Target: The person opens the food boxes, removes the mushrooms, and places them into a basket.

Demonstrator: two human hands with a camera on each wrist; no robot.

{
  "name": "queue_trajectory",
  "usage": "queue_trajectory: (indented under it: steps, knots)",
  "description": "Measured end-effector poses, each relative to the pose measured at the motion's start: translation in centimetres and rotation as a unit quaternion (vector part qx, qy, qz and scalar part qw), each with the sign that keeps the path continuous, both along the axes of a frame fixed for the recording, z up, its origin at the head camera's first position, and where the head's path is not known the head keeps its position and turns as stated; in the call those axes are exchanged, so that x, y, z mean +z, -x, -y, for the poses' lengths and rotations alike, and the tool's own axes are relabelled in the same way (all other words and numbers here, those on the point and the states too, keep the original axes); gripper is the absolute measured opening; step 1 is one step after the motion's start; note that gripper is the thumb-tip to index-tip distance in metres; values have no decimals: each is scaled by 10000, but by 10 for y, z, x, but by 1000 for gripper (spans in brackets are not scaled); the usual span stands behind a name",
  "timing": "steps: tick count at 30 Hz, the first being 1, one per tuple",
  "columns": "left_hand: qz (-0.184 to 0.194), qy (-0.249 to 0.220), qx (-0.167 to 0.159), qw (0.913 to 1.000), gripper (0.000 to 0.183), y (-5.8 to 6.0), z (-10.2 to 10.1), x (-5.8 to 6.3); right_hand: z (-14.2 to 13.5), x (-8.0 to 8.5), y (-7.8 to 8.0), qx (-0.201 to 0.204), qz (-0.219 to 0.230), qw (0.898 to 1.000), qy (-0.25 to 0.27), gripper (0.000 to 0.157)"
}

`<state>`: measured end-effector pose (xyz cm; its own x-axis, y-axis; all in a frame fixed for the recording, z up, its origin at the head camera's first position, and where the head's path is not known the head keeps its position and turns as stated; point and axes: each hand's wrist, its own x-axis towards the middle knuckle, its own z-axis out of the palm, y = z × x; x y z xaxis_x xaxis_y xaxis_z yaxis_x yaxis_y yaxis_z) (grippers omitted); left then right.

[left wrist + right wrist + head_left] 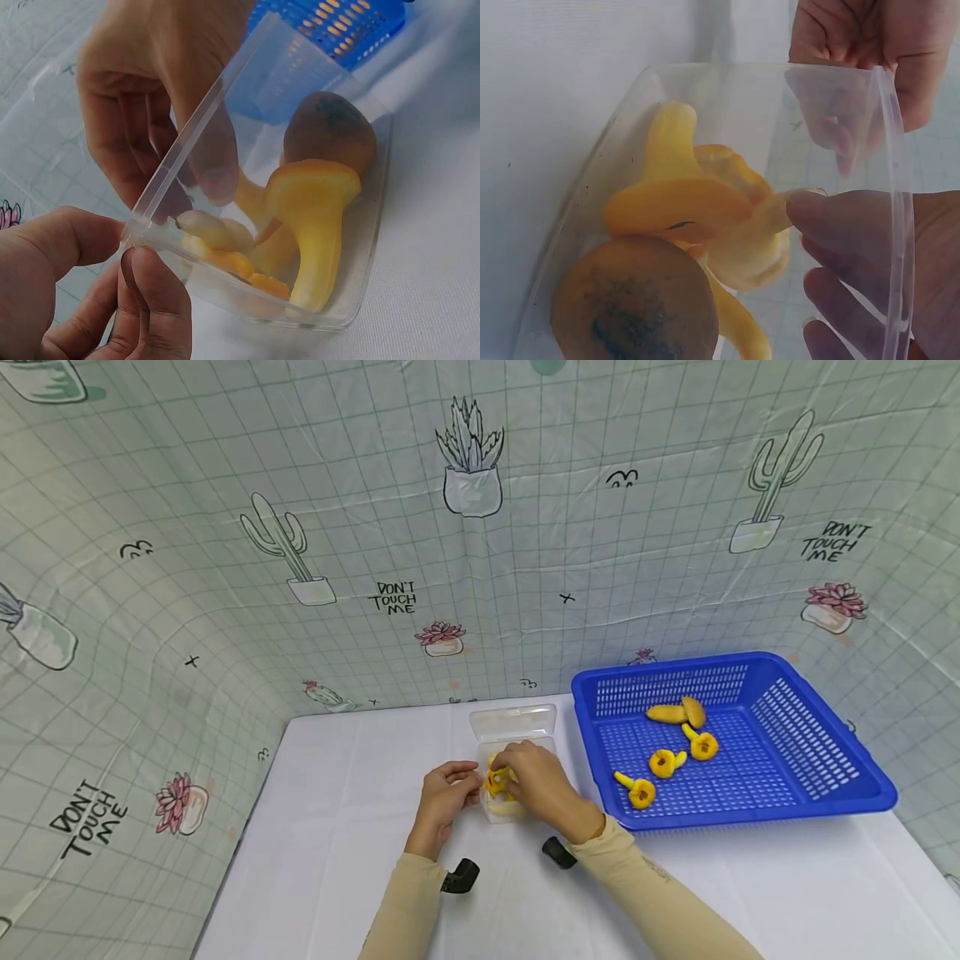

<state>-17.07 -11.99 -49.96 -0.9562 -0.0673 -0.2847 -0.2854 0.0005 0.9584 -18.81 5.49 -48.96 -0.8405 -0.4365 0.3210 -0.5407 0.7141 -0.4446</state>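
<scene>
A clear plastic box (501,817) with its hinged lid (513,722) raised stands on the table and holds several toy mushrooms. My left hand (438,802) pinches the box rim between thumb and finger at the left corner. My right hand (543,785) reaches into the box from above. In the right wrist view its thumb and a finger pinch the pale stem of a yellow mushroom (750,255). Beside that lie another yellow mushroom (319,232) and a round brown cap (634,304). Several right-hand fingers show through the plastic.
A blue perforated basket (585,743) stands right of the box, with several yellow mushrooms (663,763) and a brownish one (666,714) inside. Black curved pieces (461,877) show by both wrists. A patterned curtain (360,527) rises behind the white table (337,793).
</scene>
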Motion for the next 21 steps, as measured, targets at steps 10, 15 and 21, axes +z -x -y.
queue_trajectory:
  steps: [10, 15, 21]
  knots:
    - [2, -31, 21, 10000, 33, 2, 0, 0, 4, 1, 8, -7, 378, 9992, -153, 26]
    - [-3, -17, 48, 10000, 34, 0, 0, 0, 7, 1, 11, 42, 454, 9981, -422, 26]
    - [46, -15, 72, 10000, 32, 1, 0, -1, 10, 0, 15, 117, 201, 9967, -783, 21]
